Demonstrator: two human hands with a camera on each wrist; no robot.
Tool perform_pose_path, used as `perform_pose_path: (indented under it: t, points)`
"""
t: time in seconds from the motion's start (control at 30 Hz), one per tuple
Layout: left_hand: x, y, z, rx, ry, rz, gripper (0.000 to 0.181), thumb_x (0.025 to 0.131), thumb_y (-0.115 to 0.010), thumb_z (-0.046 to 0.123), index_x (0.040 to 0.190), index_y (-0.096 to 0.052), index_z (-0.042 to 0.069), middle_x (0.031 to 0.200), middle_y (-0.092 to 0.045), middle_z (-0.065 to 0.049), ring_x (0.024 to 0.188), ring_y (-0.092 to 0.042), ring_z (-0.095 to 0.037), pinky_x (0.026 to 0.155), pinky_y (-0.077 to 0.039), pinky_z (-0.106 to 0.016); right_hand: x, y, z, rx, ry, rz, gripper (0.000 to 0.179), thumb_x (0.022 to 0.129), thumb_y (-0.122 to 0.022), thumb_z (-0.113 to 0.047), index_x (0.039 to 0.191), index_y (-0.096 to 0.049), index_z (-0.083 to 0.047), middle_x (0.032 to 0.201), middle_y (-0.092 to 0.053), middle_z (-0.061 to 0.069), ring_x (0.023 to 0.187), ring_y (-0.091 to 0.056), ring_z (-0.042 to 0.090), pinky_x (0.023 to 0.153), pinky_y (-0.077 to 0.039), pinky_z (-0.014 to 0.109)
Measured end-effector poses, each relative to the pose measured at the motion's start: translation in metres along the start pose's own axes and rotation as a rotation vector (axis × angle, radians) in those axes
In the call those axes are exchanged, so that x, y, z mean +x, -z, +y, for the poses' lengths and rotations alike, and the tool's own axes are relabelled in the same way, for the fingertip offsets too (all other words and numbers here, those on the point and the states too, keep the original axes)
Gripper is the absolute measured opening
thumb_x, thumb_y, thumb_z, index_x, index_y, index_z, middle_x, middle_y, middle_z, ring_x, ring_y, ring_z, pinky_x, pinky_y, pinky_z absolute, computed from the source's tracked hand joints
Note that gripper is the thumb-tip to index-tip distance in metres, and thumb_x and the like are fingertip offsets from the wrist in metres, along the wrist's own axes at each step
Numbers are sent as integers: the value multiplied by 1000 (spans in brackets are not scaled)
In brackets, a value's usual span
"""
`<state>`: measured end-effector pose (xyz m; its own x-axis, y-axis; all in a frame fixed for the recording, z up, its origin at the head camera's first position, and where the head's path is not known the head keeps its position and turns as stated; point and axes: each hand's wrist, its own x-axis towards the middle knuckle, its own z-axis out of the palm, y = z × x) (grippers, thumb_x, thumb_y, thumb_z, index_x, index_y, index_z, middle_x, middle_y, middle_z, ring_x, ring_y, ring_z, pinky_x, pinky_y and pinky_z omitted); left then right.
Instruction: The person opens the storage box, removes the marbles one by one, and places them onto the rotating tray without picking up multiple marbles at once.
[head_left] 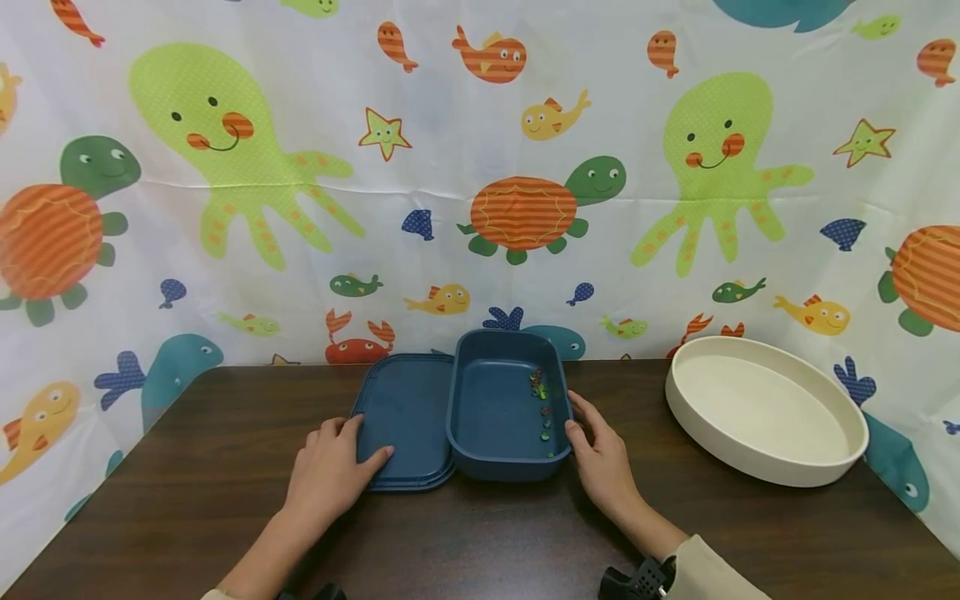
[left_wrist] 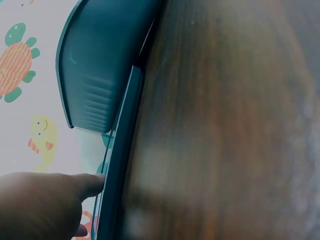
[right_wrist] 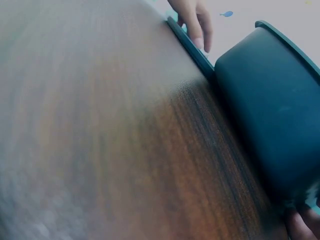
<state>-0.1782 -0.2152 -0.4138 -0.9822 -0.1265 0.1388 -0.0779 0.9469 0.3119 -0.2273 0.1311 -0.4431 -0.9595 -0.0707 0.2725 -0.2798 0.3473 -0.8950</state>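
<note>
A deep blue rectangular container [head_left: 502, 400] stands upright on the table, with several small green and brown pieces [head_left: 542, 400] along the right side of its floor. Flat on the table to its left lies a matching blue lid [head_left: 408, 417], its right edge up against the container. My left hand [head_left: 330, 467] rests at the lid's left edge, thumb on the top face and the other fingers at the border. At the container's right wall, my right hand [head_left: 603, 458] touches the outside with thumb and fingers spread apart. The right wrist view shows those fingertips [right_wrist: 299, 227] low beside the wall.
A large round cream tray [head_left: 765, 408] stands at the right of the dark wooden table [head_left: 225, 467]. Behind the table hangs a white cloth [head_left: 300, 108] printed with sea animals. Dark wrist straps [head_left: 637, 579] show at the lower edge.
</note>
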Motion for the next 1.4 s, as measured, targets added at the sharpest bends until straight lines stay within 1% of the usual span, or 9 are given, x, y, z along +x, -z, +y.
perform_pose_path:
  t: [0.07,0.33,0.7,0.93,1.13,1.2,1.3,1.33,1.4]
  points:
    - [0,-1,0,-3,-5,3,74,92,-69,44,141,-50,-8,138,-49,-38,122,-49,-54,93,-45,-67,0,0,0,-5,-4,2,44,106,-51,-19,149,-49,-21,144,-60,12,124,-64,27,101,-53,47]
    - [4,-1,11,-78,-61,37,67,92,-72,37,142,-52,-4,142,-50,-33,129,-47,-51,103,-43,-65,1,2,2,-22,4,19,44,105,-52,-19,149,-50,-21,141,-62,11,118,-66,24,92,-52,31]
    - [13,-8,48,-503,-189,-12,64,105,-45,50,155,-36,11,156,-45,-18,139,-50,-39,109,-44,-59,2,2,3,-25,7,16,44,106,-52,-20,150,-49,-21,142,-62,12,122,-65,25,97,-53,38]
    - [23,-21,74,-731,-162,-105,71,104,-50,48,162,-19,21,164,-33,-18,146,-41,-41,114,-38,-61,1,0,3,-35,-1,23,44,105,-52,-19,149,-50,-22,140,-64,11,119,-66,23,94,-53,37]
    - [25,-32,86,-749,-122,-114,69,102,-51,25,163,-18,22,165,-31,-14,147,-41,-37,112,-40,-57,0,-2,3,-27,4,17,43,105,-53,-20,148,-51,-22,139,-64,10,119,-66,23,94,-53,35]
    - [25,-32,89,-736,-113,-96,69,99,-48,18,163,-19,21,164,-35,-14,141,-47,-34,106,-42,-53,0,-2,2,-18,7,16,43,105,-53,-20,148,-51,-23,139,-64,10,119,-66,23,93,-53,34]
    - [25,-30,93,-705,-101,-71,68,98,-42,13,162,-22,19,145,-55,-14,106,-62,-28,95,-42,-45,0,0,1,-2,12,19,42,105,-53,-22,147,-52,-23,139,-64,11,119,-66,23,91,-54,32]
    - [25,-29,94,-696,-99,-67,67,98,-41,12,162,-22,19,133,-61,-14,90,-62,-25,92,-41,-43,0,0,1,8,13,18,42,105,-53,-22,147,-52,-23,139,-64,11,118,-66,24,90,-55,31]
    - [25,-26,94,-696,-91,-74,67,98,-40,12,162,-23,20,96,-64,-11,62,-47,-20,81,-44,-41,0,1,1,27,12,16,41,105,-54,-24,147,-53,-23,139,-64,12,119,-66,25,89,-57,31]
